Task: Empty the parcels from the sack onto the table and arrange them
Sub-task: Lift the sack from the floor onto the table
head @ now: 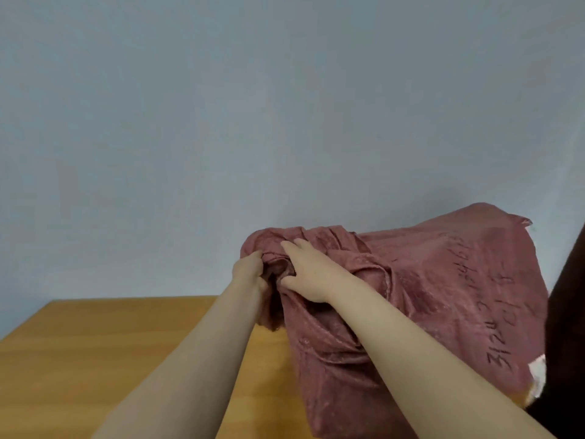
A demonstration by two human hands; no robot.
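Table (95, 343): wood-grain top, lower left; no parcels on the bare part that shows.

Left hand (250, 270): fist closed round the bunched cloth at the sack's upper left end, probably to lift or steady that end.

Right hand (308, 274): just beside the left, laid on the same bunch. The forefinger lies along the top and the thumb sits beneath, with a fold caught between them. Likely working the gathered mouth apart, though no opening can be seen.

Sack (443, 296): dull pink cloth with dark handwriting on its right face. It rests on the table's right side, bulging and raised toward the hands. Parcels not seen; judged to be inside, so emptying has not yet begun.

White scrap (538, 372): at the sack's lower right edge. Parcel or lining, cannot tell.

Dark shape (566, 343): at the right frame edge, beside the sack, unidentified.
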